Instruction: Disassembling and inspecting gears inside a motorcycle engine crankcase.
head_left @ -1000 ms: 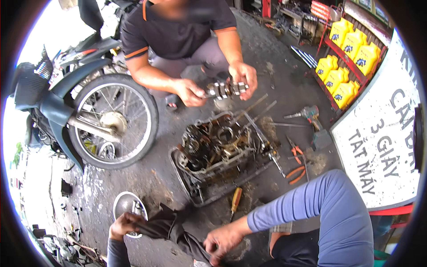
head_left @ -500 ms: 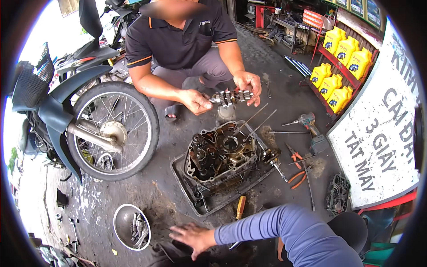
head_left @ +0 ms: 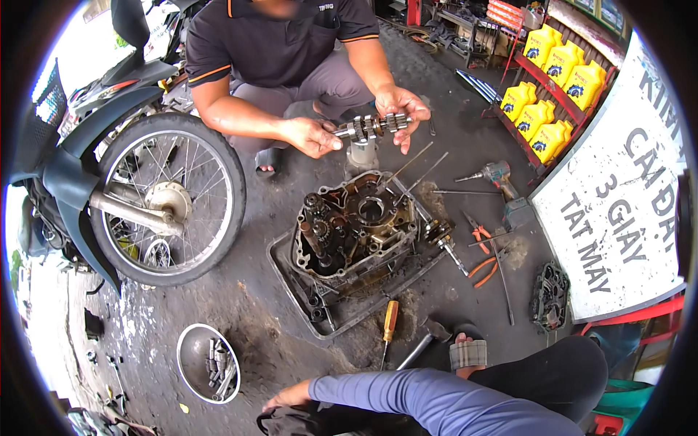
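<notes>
My right hand [head_left: 289, 394] reaches in from the lower right in a blue-grey sleeve [head_left: 407, 396]. It lies over dark cloth [head_left: 280, 421] at the lower edge, holding no visible object, its fingers seen side-on and partly hidden. My left hand is out of the picture. Nearest to the right hand is a metal bowl [head_left: 187, 360] with several sockets [head_left: 219, 367]. Across from me, a crouching person holds a gear shaft [head_left: 371, 128] in both hands. Between us, an opened engine crankcase [head_left: 356, 225] sits on a shallow tray [head_left: 280, 265].
A yellow-handled screwdriver [head_left: 390, 320] and a hammer [head_left: 429, 338] lie near my foot. Orange-handled pliers [head_left: 483, 254], a cordless impact driver [head_left: 502, 185] and an engine cover [head_left: 550, 298] lie to the right. A motorcycle wheel [head_left: 238, 211] stands left, yellow bottles [head_left: 563, 62] on a red rack.
My right hand has drawn back toward the lower edge, its spread fingers now lowered onto the dark cloth. The view has shifted, bringing the hammer and my foot into sight.
</notes>
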Motion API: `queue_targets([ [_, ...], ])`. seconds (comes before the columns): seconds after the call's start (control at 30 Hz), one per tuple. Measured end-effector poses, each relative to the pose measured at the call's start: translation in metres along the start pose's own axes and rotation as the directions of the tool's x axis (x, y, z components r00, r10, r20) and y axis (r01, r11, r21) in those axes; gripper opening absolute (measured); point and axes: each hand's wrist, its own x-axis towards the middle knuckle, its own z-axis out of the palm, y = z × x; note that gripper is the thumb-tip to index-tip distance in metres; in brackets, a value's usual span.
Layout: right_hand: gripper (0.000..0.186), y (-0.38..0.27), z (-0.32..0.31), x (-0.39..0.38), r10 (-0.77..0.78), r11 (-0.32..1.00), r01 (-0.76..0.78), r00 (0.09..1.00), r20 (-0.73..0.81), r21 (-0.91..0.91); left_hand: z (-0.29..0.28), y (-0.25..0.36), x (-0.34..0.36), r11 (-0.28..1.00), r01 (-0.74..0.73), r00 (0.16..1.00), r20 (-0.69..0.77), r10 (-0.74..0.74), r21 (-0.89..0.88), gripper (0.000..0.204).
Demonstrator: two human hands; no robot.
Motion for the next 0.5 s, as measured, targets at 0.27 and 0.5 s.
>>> queue_targets([
  [0.27, 0.131, -0.021, -0.017, -0.029, 0.122, 0.991, -0.135, 0.840, -0.529, 0.013, -0.028, -0.023, -0.007, 0.970, -0.140, 0.968, -0.235, 0.091, -0.199, 0.039],
  [0.5, 0.046, -0.031, 0.069, 0.013, -0.287, 0.867, -0.251, 0.455, -0.843, -0.431, -0.041, -0.074, 0.009, 0.848, -0.501, 0.823, -0.401, 0.403, -0.175, 0.044],
])
